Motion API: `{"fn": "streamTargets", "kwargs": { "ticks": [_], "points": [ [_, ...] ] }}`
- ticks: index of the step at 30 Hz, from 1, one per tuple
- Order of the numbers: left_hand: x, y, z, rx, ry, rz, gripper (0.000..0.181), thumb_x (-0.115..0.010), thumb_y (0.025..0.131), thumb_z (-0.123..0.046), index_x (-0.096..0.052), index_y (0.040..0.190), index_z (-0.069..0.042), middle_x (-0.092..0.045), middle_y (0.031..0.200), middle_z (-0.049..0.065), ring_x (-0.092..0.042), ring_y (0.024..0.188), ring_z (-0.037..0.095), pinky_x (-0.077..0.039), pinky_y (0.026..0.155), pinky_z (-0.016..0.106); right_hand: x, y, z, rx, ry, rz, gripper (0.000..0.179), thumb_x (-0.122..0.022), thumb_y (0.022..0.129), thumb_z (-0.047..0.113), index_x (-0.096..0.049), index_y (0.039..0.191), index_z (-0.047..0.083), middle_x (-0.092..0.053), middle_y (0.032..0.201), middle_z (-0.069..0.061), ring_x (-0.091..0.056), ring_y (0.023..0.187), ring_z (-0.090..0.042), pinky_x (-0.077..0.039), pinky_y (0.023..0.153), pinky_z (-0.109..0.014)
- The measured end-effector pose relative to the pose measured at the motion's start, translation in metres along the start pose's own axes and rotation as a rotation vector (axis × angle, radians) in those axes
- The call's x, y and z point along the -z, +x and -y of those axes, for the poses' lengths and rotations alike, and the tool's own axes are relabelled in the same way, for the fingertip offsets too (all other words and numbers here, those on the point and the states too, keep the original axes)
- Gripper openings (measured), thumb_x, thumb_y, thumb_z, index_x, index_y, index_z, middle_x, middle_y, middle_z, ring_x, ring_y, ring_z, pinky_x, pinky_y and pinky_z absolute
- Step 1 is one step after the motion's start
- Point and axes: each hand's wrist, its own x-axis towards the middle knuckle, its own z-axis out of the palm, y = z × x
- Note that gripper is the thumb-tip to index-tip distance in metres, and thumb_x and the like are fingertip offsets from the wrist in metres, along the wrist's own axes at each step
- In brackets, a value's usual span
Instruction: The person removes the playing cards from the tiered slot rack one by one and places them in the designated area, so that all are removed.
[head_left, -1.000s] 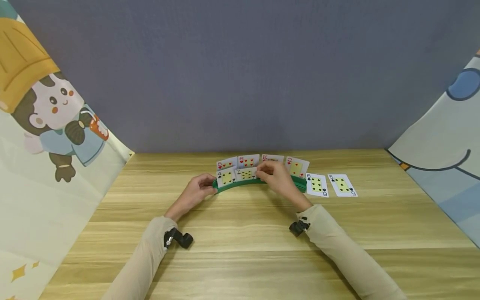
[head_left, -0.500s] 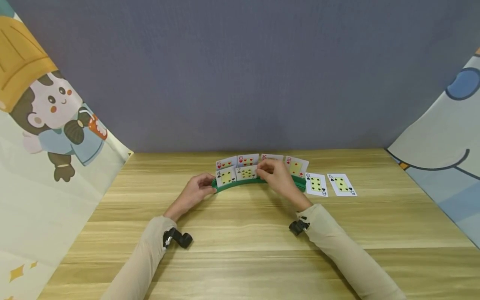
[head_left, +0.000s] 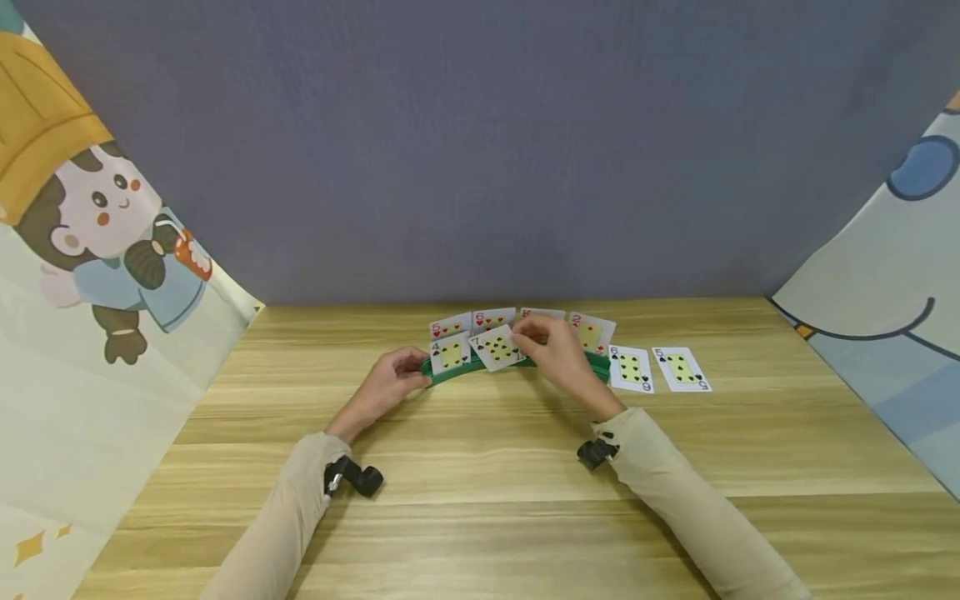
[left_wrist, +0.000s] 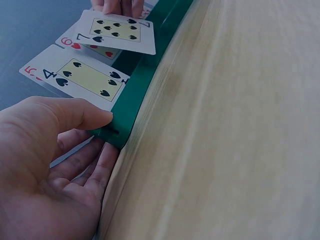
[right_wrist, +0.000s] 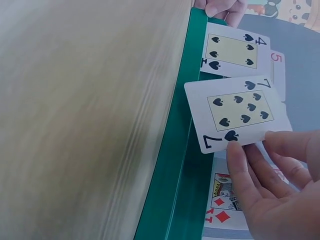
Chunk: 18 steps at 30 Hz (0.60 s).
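My left hand (head_left: 384, 390) grips the left end of a curved green card holder (left_wrist: 131, 102), its thumb against the end. Between thumb and fingers, my right hand (head_left: 558, 358) pinches the seven of spades (right_wrist: 239, 112) by its right edge. This card is tilted and overlaps the front of the holder. To its left the four of spades (head_left: 450, 353) stands in the front row. Behind are the five of hearts (head_left: 447, 326), six of hearts (head_left: 493, 319), a red king (head_left: 543, 313) partly hidden by my right hand, and the two of diamonds (head_left: 591, 335).
The six of spades (head_left: 632, 369) lies face up on the wooden table (head_left: 480, 500) by the holder's right end. Farther right lies the five of spades (head_left: 681, 369). A grey-blue panel (head_left: 510, 167) rises behind the table, with printed cloths at both sides.
The seven of spades, earlier upright in the front row, now leans over at an angle in my right fingers. My left hand stays at the holder's end.
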Motion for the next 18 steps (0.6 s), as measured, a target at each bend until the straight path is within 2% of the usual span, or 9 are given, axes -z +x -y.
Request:
{"fn": "streamTargets", "kwargs": {
  "ticks": [3,10,13,18],
  "points": [
    [0.000,0.001,0.000,-0.001,-0.001,-0.002,0.032,-0.067,0.089,0.004,-0.060,0.120,0.008,-0.062,0.121,0.024,-0.062,0.110,0.034,-0.053,0.097,0.033,0.000,0.000,0.001,0.008,0.006,-0.002,0.009,-0.067,0.096,0.014,-0.073,0.101,0.009,-0.073,0.089,-0.006,-0.068,0.080,-0.020,-0.056,0.067,-0.037],
    [0.001,0.001,0.000,0.012,-0.010,0.003,0.033,-0.067,0.089,0.004,-0.060,0.120,0.008,-0.061,0.122,0.025,-0.062,0.111,0.035,-0.053,0.098,0.034,0.009,-0.007,0.008,0.009,0.096,-0.010,0.015,-0.059,0.101,0.015,-0.063,0.111,0.004,-0.071,0.090,-0.014,-0.068,0.076,-0.030,-0.059,0.069,-0.047],
    [0.001,0.000,0.001,0.022,-0.013,0.002,0.034,-0.067,0.089,0.004,-0.059,0.121,0.008,-0.061,0.124,0.025,-0.061,0.112,0.035,-0.052,0.099,0.034,0.016,-0.014,0.011,-0.006,0.124,-0.011,0.016,-0.057,0.102,0.015,-0.061,0.112,0.004,-0.070,0.088,-0.016,-0.068,0.075,-0.033,-0.059,0.068,-0.045],
    [0.001,-0.001,0.000,0.022,-0.014,0.002,0.035,-0.067,0.089,0.002,-0.059,0.122,0.008,-0.060,0.124,0.025,-0.062,0.112,0.035,-0.053,0.098,0.033,0.027,-0.025,0.018,-0.038,0.175,0.002,0.016,-0.058,0.102,0.016,-0.059,0.111,0.003,-0.068,0.081,-0.018,-0.067,0.070,-0.028,-0.060,0.064,-0.033]
  ]
}}
